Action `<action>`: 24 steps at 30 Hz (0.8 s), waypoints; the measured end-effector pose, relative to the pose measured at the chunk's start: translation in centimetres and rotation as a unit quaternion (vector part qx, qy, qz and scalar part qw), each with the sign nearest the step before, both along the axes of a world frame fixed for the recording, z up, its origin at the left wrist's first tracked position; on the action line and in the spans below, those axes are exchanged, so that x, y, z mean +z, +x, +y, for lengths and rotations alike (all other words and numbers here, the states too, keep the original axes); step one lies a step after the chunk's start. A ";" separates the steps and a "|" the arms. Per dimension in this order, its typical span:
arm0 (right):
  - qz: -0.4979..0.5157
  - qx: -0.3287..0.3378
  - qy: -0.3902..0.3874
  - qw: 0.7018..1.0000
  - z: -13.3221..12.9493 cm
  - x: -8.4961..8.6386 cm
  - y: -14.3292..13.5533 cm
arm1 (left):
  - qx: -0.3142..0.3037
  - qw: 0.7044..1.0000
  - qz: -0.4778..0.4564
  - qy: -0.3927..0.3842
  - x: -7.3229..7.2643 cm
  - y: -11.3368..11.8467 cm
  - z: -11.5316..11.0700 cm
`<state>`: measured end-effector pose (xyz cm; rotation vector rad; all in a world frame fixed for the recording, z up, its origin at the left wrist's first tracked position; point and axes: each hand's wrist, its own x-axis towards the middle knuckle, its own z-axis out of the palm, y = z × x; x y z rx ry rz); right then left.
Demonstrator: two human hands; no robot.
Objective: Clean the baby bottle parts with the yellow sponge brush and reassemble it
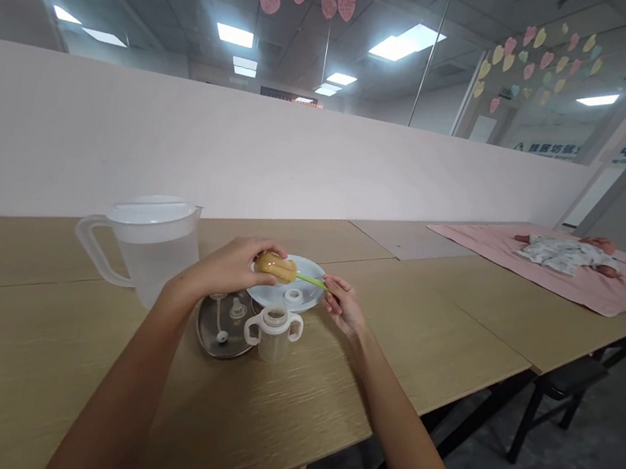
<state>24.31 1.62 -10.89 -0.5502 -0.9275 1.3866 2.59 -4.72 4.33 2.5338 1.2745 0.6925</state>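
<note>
My left hand [227, 264] is closed around a shiny, rounded yellow piece [277, 267]; whether it is a sponge head or a cover over one, I cannot make out. A thin green handle [310, 280] runs from it into my right hand [342, 303], which pinches its other end. Both hands are above a pale blue-white bowl [313, 268] with a white ring [294, 296] in it. In front, a clear baby bottle [273, 340] with two white side handles stands upright without a lid. A round metal tray [237, 350] beside it holds a nipple [239, 309] and a weighted straw [220, 317].
A lidded plastic pitcher [158, 249] with clear liquid stands left of my hands. Far right, a baby-like figure [565, 254] in patterned clothing lies on a pink cloth [608, 296]. A low white wall [278, 157] backs the table. A black chair [574, 378] stands at right.
</note>
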 end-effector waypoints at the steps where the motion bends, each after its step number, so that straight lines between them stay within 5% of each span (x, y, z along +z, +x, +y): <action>1: 0.007 0.002 0.001 1.000 0.0 0.0 0.0 | 0.012 1.000 -0.004 -0.016 0.0 0.0 -0.1; 9: -0.035 0.022 -0.010 0.999 -0.3 0.1 -0.4 | 0.114 0.993 0.027 0.006 -0.9 -0.1 1.4; 17: -0.045 -0.001 -0.026 0.999 -0.4 0.3 -1.0 | 0.108 0.993 -0.044 -0.011 -0.8 -0.1 1.1; 24: 0.006 -0.038 -0.035 0.999 0.3 -0.1 -0.8 | 0.061 0.992 0.002 -0.108 -0.3 -0.6 0.7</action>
